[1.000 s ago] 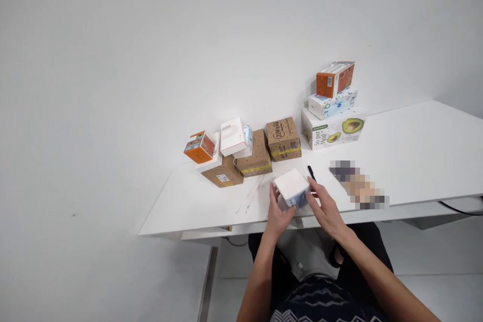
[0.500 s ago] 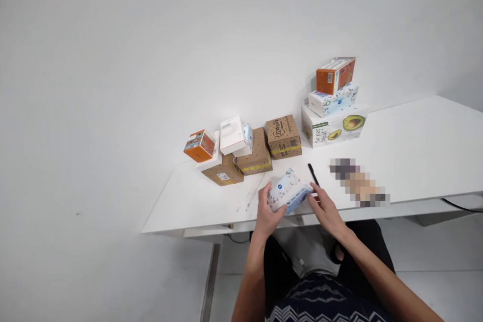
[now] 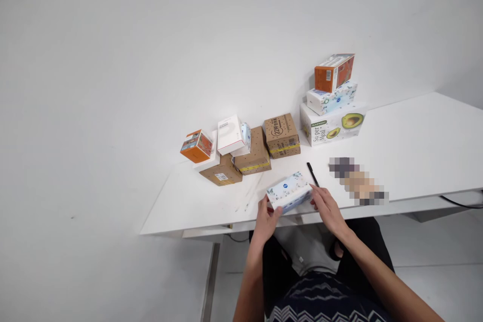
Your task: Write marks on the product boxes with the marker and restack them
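A small white tissue pack [image 3: 290, 191] with a blue floral print is held between both hands near the front edge of the table [image 3: 407, 151]. The left hand [image 3: 267, 215] is closed on its near left end and the right hand [image 3: 327, 207] is pressed against its right end; whether the pack rests on the table or is lifted slightly cannot be told from this angle. A black pen [image 3: 312, 174] lies just behind the pack, untouched.

Farther back, a cluster of boxes is seen: an orange box [image 3: 196, 146], a white box [image 3: 230, 134] and three brown cartons [image 3: 282, 135], partly piled on one another. To the right, a stack has been built on an avocado-printed box [image 3: 332, 125], with a second tissue pack [image 3: 331, 97] and an orange carton [image 3: 334, 71] on top. Judging by this, the held pack is not yet placed with either group.
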{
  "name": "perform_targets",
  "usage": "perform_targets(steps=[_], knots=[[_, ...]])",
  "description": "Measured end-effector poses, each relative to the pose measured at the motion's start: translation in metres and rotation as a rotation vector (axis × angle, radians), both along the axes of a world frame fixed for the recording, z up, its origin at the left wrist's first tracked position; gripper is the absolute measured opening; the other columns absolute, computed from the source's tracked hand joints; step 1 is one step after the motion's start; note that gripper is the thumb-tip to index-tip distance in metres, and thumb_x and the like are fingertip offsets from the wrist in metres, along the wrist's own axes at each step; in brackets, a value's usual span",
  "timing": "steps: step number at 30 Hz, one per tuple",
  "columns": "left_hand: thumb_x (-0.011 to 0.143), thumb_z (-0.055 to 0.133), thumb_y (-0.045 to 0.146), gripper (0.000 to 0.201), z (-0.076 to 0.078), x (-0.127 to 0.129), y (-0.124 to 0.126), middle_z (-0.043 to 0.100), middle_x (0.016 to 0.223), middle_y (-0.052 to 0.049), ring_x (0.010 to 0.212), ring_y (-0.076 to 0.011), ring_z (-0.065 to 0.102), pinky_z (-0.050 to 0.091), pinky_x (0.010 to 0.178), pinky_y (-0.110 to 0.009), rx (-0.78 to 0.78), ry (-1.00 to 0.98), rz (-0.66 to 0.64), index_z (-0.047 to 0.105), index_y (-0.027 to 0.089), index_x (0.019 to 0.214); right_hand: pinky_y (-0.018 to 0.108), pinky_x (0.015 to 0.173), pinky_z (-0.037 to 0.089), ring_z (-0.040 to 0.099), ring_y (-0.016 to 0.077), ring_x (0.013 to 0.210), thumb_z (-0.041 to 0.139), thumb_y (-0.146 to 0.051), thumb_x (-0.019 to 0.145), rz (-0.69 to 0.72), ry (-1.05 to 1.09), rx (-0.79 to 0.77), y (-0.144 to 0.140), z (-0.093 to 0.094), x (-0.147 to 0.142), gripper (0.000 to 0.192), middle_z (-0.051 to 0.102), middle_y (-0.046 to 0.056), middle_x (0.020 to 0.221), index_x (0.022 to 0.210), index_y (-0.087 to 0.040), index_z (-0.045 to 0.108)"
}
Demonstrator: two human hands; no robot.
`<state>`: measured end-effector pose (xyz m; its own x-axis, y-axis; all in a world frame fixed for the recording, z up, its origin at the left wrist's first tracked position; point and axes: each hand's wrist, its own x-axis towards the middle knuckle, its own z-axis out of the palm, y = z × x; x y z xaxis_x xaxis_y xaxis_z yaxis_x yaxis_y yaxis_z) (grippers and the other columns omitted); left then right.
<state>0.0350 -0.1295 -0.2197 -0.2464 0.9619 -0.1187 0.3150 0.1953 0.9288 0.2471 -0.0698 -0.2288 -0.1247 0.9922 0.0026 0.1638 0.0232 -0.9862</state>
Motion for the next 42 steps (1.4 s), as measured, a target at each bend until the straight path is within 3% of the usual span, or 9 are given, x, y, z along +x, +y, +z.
perform_targets(steps=[4, 9, 14, 19, 23, 28, 34, 38, 42], knots=[[0.088, 0.044, 0.061, 0.064, 0.009, 0.004, -0.002, 0.047, 0.139, -0.016, 0.122, -0.0266, 0.051, 0.044, 0.1, -0.04, 0.098, -0.103, 0.006, 0.041, 0.021, 0.137, 0.038, 0.079, 0.05, 0.06, 0.0218, 0.085, 0.046, -0.054, 0.089, -0.068, 0.026, 0.006, 0.001, 0.006, -0.007, 0.04, 0.06, 0.008, 0.101, 0.108, -0.021, 0.057], [0.085, 0.047, 0.064, 0.065, 0.007, 0.013, 0.0, 0.041, 0.146, -0.013, 0.137, -0.0264, 0.037, 0.031, 0.113, -0.041, 0.211, -0.096, 0.07, 0.044, 0.022, 0.134, 0.036, 0.083, 0.047, 0.059, 0.0223, 0.093, 0.044, -0.056, 0.088, -0.036, 0.042, 0.017, -0.001, 0.01, -0.01, 0.039, 0.063, 0.008, 0.106, 0.096, -0.02, 0.056], [0.084, 0.047, 0.065, 0.07, -0.007, 0.013, 0.006, 0.046, 0.143, -0.015, 0.133, -0.0272, 0.043, 0.039, 0.107, -0.041, 0.115, -0.197, 0.204, 0.042, 0.02, 0.138, 0.035, 0.081, 0.047, 0.06, 0.0238, 0.089, 0.041, -0.058, 0.088, -0.039, -0.051, -0.035, -0.003, 0.003, -0.007, 0.044, 0.067, 0.007, 0.094, 0.098, -0.02, 0.059], [0.087, 0.045, 0.062, 0.06, -0.01, 0.011, 0.007, 0.052, 0.139, -0.013, 0.132, -0.0261, 0.045, 0.034, 0.112, -0.042, 0.098, -0.176, 0.165, 0.055, 0.019, 0.127, 0.035, 0.083, 0.047, 0.06, 0.0248, 0.095, 0.042, -0.058, 0.087, -0.066, -0.054, -0.066, -0.002, 0.003, -0.007, 0.046, 0.068, 0.008, 0.103, 0.104, -0.019, 0.061], [0.09, 0.048, 0.053, 0.05, 0.003, 0.019, 0.004, 0.05, 0.138, -0.013, 0.13, -0.0236, 0.046, 0.039, 0.107, -0.04, 0.272, -0.067, 0.203, 0.052, 0.021, 0.128, 0.035, 0.084, 0.048, 0.061, 0.0238, 0.094, 0.042, -0.058, 0.087, -0.025, 0.018, -0.108, -0.004, 0.007, -0.014, 0.046, 0.067, 0.009, 0.107, 0.107, -0.02, 0.059], [0.084, 0.061, 0.04, 0.044, 0.026, 0.029, 0.006, 0.045, 0.131, -0.014, 0.129, -0.0259, 0.043, 0.039, 0.106, -0.046, 0.465, 0.279, 0.282, 0.052, 0.022, 0.123, 0.034, 0.072, 0.05, 0.06, 0.0208, 0.072, 0.037, -0.058, 0.089, 0.095, 0.034, -0.161, -0.013, 0.008, -0.026, 0.044, 0.065, 0.004, 0.077, 0.088, -0.02, 0.059], [0.082, 0.065, 0.029, 0.038, 0.038, 0.033, 0.01, 0.048, 0.119, -0.014, 0.115, -0.0255, 0.051, 0.047, 0.097, -0.046, 0.628, 0.568, 0.267, 0.052, 0.018, 0.116, 0.031, 0.063, 0.045, 0.058, 0.0195, 0.061, 0.026, -0.054, 0.094, 0.262, -0.332, -0.061, -0.005, 0.017, -0.011, 0.049, 0.063, 0.003, 0.064, 0.07, -0.021, 0.054], [0.08, 0.068, 0.031, 0.038, 0.04, 0.042, 0.013, 0.046, 0.118, -0.014, 0.115, -0.0264, 0.051, 0.05, 0.093, -0.044, 0.656, 0.666, 0.217, 0.055, 0.017, 0.113, 0.032, 0.065, 0.043, 0.065, 0.024, 0.074, 0.035, -0.041, 0.095, 0.071, -0.858, 0.065, 0.024, 0.031, 0.004, 0.034, 0.069, 0.011, 0.083, 0.09, -0.018, 0.059], [0.078, 0.071, 0.035, 0.041, 0.039, 0.061, 0.018, 0.044, 0.12, -0.015, 0.115, -0.0282, 0.049, 0.052, 0.089, -0.043, 0.671, 0.77, 0.17, 0.059, 0.018, 0.113, 0.034, 0.069, 0.044, 0.068, 0.03, 0.087, 0.046, -0.037, 0.091, -0.006, -1.027, -0.084, 0.053, 0.032, 0.006, 0.031, 0.069, 0.021, 0.097, 0.104, -0.012, 0.058]])
